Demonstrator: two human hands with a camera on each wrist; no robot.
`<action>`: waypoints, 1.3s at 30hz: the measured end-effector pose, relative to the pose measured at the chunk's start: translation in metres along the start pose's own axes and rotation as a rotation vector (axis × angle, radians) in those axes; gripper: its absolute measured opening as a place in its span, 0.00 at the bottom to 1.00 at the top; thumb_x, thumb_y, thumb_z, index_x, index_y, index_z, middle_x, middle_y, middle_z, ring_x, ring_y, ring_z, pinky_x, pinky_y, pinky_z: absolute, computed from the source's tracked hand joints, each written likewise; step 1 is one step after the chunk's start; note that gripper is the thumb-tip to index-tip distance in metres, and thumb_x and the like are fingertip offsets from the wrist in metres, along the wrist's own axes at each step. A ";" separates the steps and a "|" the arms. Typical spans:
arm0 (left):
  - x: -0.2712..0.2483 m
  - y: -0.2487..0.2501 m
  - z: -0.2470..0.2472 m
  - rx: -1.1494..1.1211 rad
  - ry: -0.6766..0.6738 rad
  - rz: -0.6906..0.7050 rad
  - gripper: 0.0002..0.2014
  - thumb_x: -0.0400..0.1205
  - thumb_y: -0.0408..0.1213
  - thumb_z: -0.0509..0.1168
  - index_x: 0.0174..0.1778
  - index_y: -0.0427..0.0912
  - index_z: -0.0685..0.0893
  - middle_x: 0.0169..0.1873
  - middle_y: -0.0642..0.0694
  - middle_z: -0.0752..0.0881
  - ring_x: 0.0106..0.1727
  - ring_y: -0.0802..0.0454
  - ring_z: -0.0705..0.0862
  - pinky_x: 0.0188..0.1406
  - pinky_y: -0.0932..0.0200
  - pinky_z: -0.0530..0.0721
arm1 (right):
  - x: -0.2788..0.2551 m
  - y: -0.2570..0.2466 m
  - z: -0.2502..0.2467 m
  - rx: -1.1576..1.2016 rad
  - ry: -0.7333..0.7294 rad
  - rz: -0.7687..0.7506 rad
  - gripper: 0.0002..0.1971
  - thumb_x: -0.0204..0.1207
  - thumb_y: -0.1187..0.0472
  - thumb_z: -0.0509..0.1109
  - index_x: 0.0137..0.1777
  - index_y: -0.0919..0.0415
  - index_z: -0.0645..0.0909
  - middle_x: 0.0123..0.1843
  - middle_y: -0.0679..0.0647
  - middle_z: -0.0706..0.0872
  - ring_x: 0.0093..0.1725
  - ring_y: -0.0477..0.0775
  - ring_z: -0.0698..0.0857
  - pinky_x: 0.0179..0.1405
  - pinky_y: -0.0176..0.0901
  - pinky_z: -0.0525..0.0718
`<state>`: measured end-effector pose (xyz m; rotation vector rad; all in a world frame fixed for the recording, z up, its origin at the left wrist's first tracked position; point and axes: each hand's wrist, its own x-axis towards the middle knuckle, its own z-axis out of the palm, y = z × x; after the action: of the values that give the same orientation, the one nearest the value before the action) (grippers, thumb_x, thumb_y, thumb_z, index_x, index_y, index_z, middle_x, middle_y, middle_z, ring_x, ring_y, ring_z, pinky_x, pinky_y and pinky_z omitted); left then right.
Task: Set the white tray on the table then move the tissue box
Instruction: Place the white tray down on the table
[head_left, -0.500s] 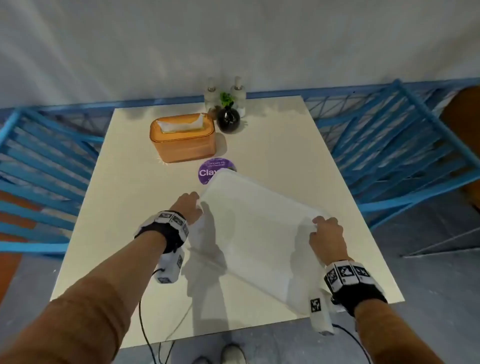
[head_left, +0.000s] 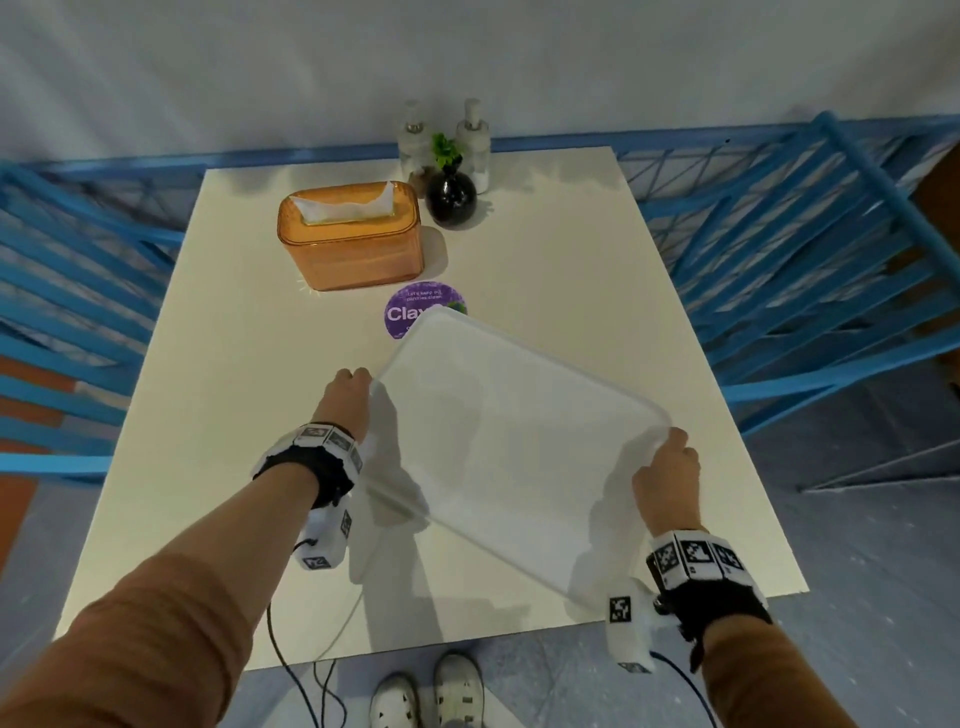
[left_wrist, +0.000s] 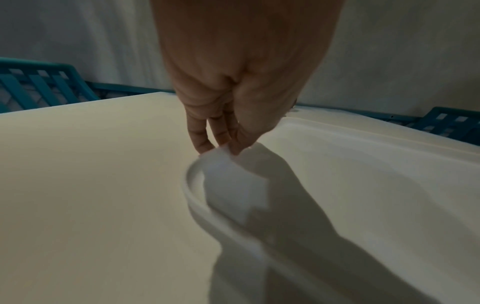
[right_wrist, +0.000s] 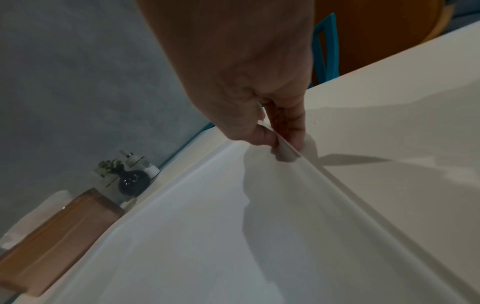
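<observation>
A white tray (head_left: 519, 441) hangs turned at an angle over the near middle of the cream table (head_left: 208, 405). My left hand (head_left: 349, 391) pinches its left rim (left_wrist: 197, 197), fingers (left_wrist: 221, 137) pointing down beside the edge. At the tray's right corner my right hand (head_left: 667, 467) pinches the rim (right_wrist: 293, 152) between thumb and fingers (right_wrist: 293, 125). The orange tissue box (head_left: 353, 234) with a white tissue sticking out stands at the far left of the table, apart from both hands; it also shows in the right wrist view (right_wrist: 59, 232).
A purple round sticker (head_left: 415, 309) lies just beyond the tray's far corner. A black vase with a green sprig (head_left: 451, 195) and two clear bottles (head_left: 413, 140) stand at the far edge. Blue slatted benches (head_left: 805, 249) flank both sides. My shoes (head_left: 431, 696) show below the near edge.
The tray has shifted slightly away from me and a little to the right, with both hands still holding its rim.
</observation>
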<state>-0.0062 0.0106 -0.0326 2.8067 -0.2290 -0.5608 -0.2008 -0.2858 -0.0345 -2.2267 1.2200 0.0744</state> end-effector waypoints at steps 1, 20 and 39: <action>-0.004 -0.005 0.001 -0.009 0.001 -0.014 0.17 0.78 0.18 0.56 0.63 0.28 0.75 0.61 0.28 0.77 0.61 0.29 0.78 0.59 0.41 0.79 | 0.001 -0.001 0.000 0.022 -0.002 0.008 0.25 0.73 0.81 0.56 0.71 0.75 0.63 0.66 0.76 0.75 0.63 0.74 0.77 0.63 0.61 0.79; -0.021 -0.148 -0.037 -0.079 0.036 -0.233 0.14 0.79 0.23 0.59 0.60 0.27 0.79 0.59 0.26 0.81 0.61 0.30 0.79 0.58 0.45 0.78 | 0.013 -0.133 0.074 -0.146 -0.121 -0.252 0.16 0.75 0.77 0.59 0.62 0.78 0.75 0.64 0.73 0.80 0.65 0.70 0.78 0.62 0.53 0.75; 0.037 -0.258 -0.107 -0.268 0.054 -0.344 0.07 0.79 0.40 0.61 0.45 0.40 0.78 0.42 0.34 0.86 0.40 0.33 0.87 0.47 0.38 0.90 | 0.022 -0.282 0.166 -0.154 -0.059 -0.292 0.14 0.72 0.78 0.61 0.56 0.75 0.81 0.58 0.73 0.85 0.59 0.71 0.83 0.53 0.54 0.83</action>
<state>0.0961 0.2731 -0.0259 2.6037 0.3228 -0.5408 0.0705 -0.1014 -0.0454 -2.4947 0.8730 0.1219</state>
